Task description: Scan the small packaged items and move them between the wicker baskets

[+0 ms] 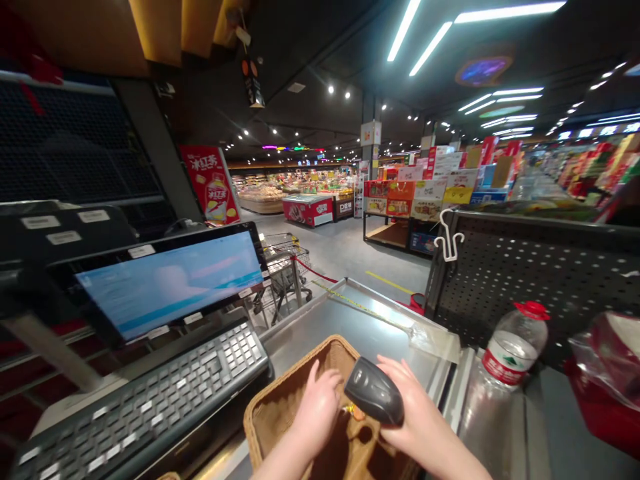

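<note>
My right hand is wrapped around a black handheld barcode scanner, held over a brown woven basket. The scanner's head points left. Inside the basket's opening, my left hand has its fingers curled, with the thumb side up. Whatever those fingers hold, if anything, is hidden. A small shiny yellow and orange item shows between the two hands, just below the scanner; I cannot tell whether my left hand touches it. My forearms cover part of the basket.
Left of the basket are a black keyboard and a lit monitor. A metal counter extends ahead, with a clear plastic bag on it. At right stand a large red-capped bottle and a perforated black panel. Shopping carts stand beyond.
</note>
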Demonstrator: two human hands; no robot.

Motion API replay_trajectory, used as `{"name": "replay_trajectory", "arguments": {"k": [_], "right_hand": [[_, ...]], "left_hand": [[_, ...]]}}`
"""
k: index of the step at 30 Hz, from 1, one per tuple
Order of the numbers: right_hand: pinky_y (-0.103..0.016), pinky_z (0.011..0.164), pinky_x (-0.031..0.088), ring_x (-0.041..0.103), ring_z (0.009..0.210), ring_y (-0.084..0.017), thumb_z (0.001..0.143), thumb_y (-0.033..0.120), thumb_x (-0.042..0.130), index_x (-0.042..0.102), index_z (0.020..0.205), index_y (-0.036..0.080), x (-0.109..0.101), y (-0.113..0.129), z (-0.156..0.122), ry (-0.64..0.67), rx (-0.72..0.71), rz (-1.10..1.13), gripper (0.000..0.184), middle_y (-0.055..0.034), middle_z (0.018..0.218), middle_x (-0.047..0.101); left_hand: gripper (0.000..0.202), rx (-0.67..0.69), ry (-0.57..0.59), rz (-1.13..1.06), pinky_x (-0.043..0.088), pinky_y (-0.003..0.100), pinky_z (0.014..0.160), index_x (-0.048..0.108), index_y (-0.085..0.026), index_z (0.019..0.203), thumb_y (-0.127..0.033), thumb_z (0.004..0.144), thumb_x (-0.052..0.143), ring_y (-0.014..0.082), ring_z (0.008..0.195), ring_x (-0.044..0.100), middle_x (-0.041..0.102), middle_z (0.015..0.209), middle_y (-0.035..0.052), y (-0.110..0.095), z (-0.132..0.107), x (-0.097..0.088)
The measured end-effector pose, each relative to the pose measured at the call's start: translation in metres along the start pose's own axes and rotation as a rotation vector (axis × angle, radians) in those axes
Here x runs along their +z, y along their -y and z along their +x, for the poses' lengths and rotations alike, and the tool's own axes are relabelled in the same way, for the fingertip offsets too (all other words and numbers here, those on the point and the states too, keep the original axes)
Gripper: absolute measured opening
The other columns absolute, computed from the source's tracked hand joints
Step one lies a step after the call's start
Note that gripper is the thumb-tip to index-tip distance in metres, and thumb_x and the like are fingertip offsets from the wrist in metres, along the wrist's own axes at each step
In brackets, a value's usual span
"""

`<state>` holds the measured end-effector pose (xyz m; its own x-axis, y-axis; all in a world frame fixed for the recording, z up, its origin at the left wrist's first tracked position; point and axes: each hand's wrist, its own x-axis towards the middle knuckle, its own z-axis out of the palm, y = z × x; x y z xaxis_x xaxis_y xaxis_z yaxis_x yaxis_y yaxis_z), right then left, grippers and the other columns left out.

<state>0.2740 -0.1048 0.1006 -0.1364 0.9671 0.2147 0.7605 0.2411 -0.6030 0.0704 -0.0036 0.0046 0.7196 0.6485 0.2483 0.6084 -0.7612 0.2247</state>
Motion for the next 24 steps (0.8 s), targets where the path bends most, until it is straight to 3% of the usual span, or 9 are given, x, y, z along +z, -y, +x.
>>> {"name": "replay_trajectory", "arguments": {"k": [4, 8, 17, 24], "right_hand": [[-0.066, 0.118, 0.014, 0.039, 0.139, -0.037, 0.062, 0.014, 0.058, 0.058, 0.125, 0.02, 0.009, 0.016, 0.006, -0.01, -0.07, -0.01, 0.064, -0.013, 0.135, 0.06], [-0.067, 0.117, 0.015, 0.039, 0.14, -0.037, 0.061, 0.013, 0.054, 0.055, 0.128, 0.02, 0.019, 0.034, 0.011, -0.021, -0.159, -0.031, 0.067, -0.0131, 0.137, 0.057], [-0.063, 0.118, 0.017, 0.04, 0.138, -0.036, 0.057, 0.011, 0.052, 0.06, 0.123, 0.022, 0.027, 0.095, 0.012, 0.008, -0.326, -0.062, 0.068, -0.0105, 0.134, 0.059], [-0.064, 0.117, 0.014, 0.039, 0.138, -0.037, 0.058, 0.012, 0.053, 0.063, 0.121, 0.022, 0.026, 0.153, 0.009, 0.003, -0.441, -0.043, 0.065, -0.0111, 0.131, 0.06]], "left_hand": [[0.03, -0.136, -0.154, 0.086, 0.018, 0.064, 0.118, 0.067, -0.022, 0.079, -0.015, 0.091, 0.04, 0.0246, 0.128, 0.052, 0.068, 0.126, 0.0037, 0.015, -0.044, -0.069], [0.025, -0.217, -0.28, 0.242, 0.02, 0.067, 0.115, 0.061, -0.021, 0.072, -0.013, 0.089, 0.044, 0.0276, 0.131, 0.05, 0.066, 0.13, 0.0056, 0.02, -0.088, -0.116], [0.022, -0.352, -0.377, 0.457, 0.019, 0.068, 0.114, 0.061, -0.022, 0.076, -0.018, 0.091, 0.046, 0.0293, 0.134, 0.047, 0.062, 0.135, 0.0066, 0.011, -0.168, -0.177], [0.022, -0.438, -0.475, 0.599, 0.015, 0.064, 0.116, 0.061, -0.022, 0.077, -0.021, 0.093, 0.046, 0.0286, 0.136, 0.046, 0.06, 0.139, 0.0059, 0.005, -0.217, -0.222]]}}
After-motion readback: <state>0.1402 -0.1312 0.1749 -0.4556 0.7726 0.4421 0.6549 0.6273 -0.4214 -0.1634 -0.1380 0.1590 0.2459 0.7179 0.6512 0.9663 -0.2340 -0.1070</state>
